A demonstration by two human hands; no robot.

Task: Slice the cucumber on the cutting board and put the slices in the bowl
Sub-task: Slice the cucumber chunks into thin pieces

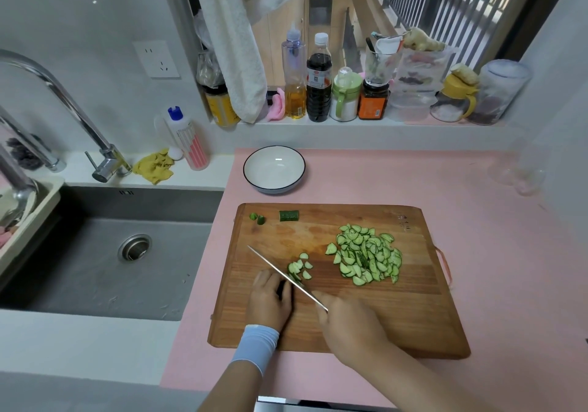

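1. Left hand (270,300) curls over the cucumber (281,288) stub on the board (397,309).
2. Right hand (350,329) grips the knife (280,271), blade against the stub.
3. Slices (366,257) lie heaped on the board's right; bowl (274,171) sits beyond it.

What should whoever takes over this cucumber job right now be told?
Left hand holds down the cucumber stub, mostly hidden under its fingers.
Right hand grips the knife, blade angled across the stub on the cutting board.
Done: a big pile of slices on the board's right, a few loose slices beside the blade, cut-off ends at the far left corner.
Left: finish slicing the stub, then move all slices into the bowl, which stands empty beyond the board.
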